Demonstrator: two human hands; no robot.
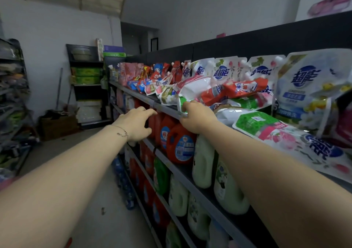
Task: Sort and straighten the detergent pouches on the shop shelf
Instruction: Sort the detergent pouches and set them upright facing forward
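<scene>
At shelf edge (165, 109), right hand (198, 117) pinching green-white pouch (183, 102), fingertips hidden, left hand (137, 122) loose, empty.

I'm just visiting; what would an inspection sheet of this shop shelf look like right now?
Surface: top shelf, packed along its length.
Job's things: white pouches stand at the back; red pouches and a green-and-pink pouch lie flat in front.
Clutter: cardboard box on the floor.
Hands: right hand grips a green-and-white pouch at the shelf edge; left hand open, holding nothing.
Cables: nothing seen.
Surroundings: orange jugs and pale green bottles on lower shelves; another rack on the left.
</scene>
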